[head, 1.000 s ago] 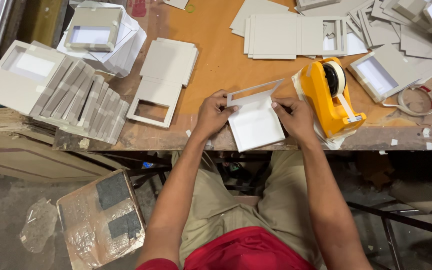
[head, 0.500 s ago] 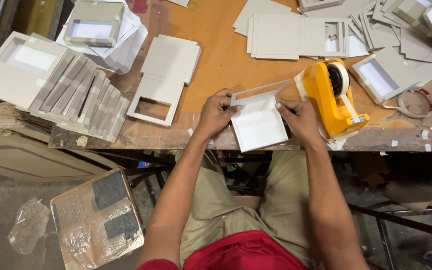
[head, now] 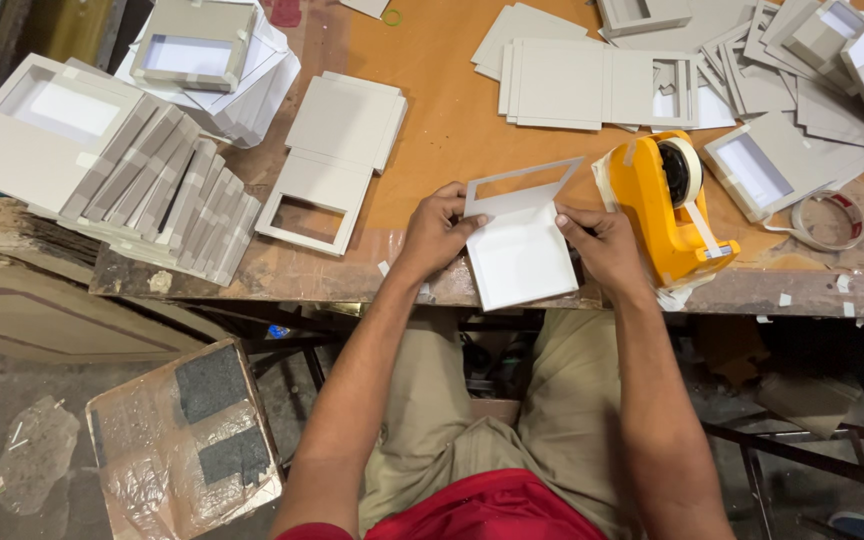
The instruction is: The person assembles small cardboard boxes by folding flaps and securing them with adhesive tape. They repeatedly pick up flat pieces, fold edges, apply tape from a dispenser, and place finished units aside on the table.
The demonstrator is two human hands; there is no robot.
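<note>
At the bench's near edge I have my left hand (head: 434, 232) and right hand (head: 604, 245) pinched shut on the side edges of a white cardboard panel (head: 522, 262), its window flap (head: 522, 186) tilting up toward 12 o'clock. It looks light, stiff and crease-prone, best held by those edges. At 2 o'clock, just beside my right hand, sits the yellow tape dispenser (head: 664, 205).
</note>
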